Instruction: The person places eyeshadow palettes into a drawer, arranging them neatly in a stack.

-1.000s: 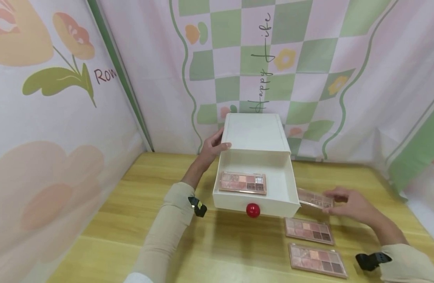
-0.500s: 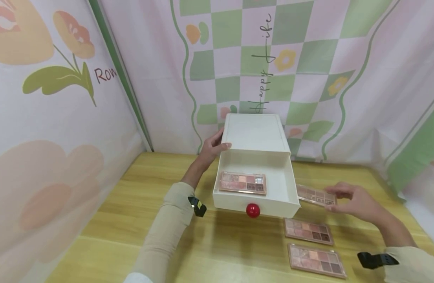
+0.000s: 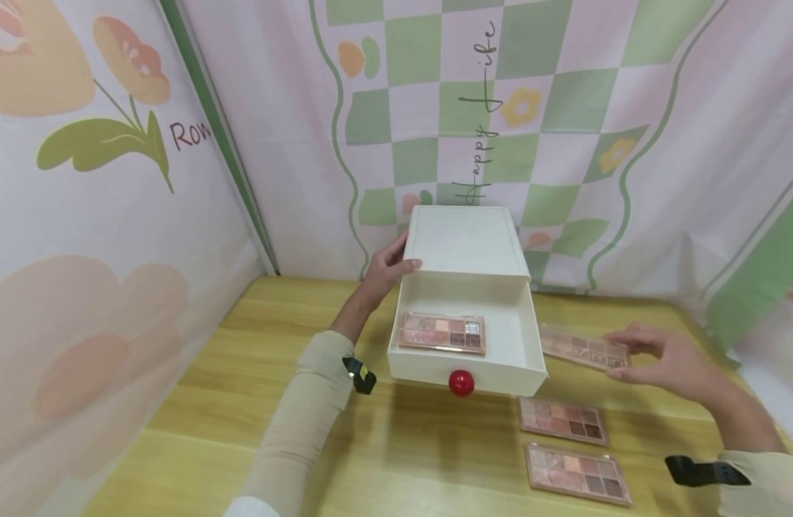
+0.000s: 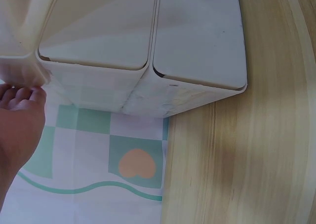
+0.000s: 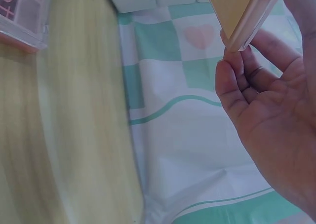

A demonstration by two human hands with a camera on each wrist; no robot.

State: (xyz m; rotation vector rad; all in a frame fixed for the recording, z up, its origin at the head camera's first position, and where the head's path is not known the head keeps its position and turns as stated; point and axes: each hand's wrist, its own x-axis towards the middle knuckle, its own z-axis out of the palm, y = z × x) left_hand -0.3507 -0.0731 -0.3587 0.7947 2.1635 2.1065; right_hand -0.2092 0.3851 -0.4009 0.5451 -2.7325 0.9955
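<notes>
My right hand [image 3: 670, 359] pinches one end of an eyeshadow palette [image 3: 583, 348] with a clear lid, to the right of the pulled-out drawer [image 3: 509, 334]. In the right wrist view the palette [image 5: 239, 17] is tilted, its edge between thumb and fingers. My left hand [image 3: 386, 271] grips the upper left side of the white drawer unit [image 3: 467, 240], thumb at its front edge. The left wrist view shows those fingers curled against the unit's top section. Another palette [image 3: 443, 333] lies in the drawer's left part. A red knob [image 3: 461, 383] sits on the drawer's front.
Two more palettes, an upper one [image 3: 562, 421] and a lower one [image 3: 578, 474], lie on the wooden table [image 3: 241, 402] at front right. More closed white drawers [image 4: 197, 36] sit under the top one. A patterned curtain [image 3: 293, 194] hangs behind and beside the table.
My right hand has moved to the right and slightly up with the palette in it. The left hand keeps its hold on the drawer unit.
</notes>
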